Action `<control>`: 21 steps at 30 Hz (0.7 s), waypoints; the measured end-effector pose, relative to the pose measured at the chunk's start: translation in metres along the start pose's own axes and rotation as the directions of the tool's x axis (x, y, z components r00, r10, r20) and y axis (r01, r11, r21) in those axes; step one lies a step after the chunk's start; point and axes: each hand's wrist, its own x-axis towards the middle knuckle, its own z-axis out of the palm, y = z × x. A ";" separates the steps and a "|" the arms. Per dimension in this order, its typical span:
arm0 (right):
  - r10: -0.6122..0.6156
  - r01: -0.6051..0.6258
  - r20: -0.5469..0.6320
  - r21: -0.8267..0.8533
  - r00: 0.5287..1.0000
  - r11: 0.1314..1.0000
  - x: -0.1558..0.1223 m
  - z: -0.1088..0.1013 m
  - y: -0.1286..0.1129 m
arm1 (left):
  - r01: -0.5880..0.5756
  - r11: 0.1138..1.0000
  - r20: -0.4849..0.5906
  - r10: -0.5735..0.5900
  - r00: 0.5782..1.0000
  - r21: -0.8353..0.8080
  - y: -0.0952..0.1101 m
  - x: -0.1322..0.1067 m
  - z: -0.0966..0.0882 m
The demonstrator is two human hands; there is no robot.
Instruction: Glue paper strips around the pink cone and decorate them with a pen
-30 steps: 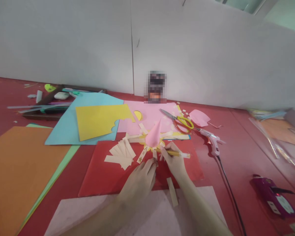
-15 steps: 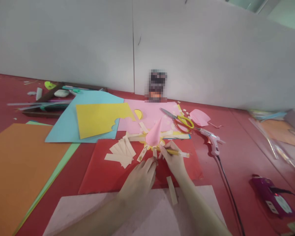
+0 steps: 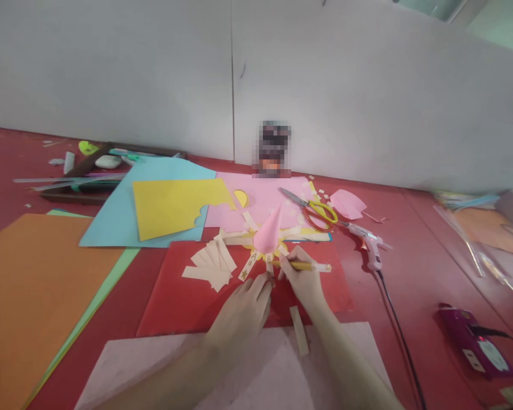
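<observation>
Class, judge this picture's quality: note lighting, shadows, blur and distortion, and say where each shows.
Head view: soft, even light with faint shadows; the lens bows the wall line; clutter at the right edge smears; a pixelated patch masks something by the wall; right hand and yellow pen look fairly sharp.

My right hand (image 3: pixel 303 280) covered the tip of the pen (image 3: pixel 314 266), so I could not see where it met the paper strip (image 3: pixel 268 263). My left hand (image 3: pixel 244 310) hid that strip's near end. The marks on the strips were too small to read. My forearms (image 3: pixel 346 364), the pale pink sheet (image 3: pixel 256 376) and the cord (image 3: pixel 404 341) ran off the bottom edge. The left edge cut the orange sheet (image 3: pixel 34 296). A pixelated thing (image 3: pixel 274 149) stood at the wall. The clutter (image 3: pixel 474 200) far right was blurred.
</observation>
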 end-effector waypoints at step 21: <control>0.058 -0.059 0.017 0.047 0.998 0.997 -0.003 0.000 0.003 | -0.097 0.982 0.112 0.080 0.990 0.161 0.002 -0.002 -0.007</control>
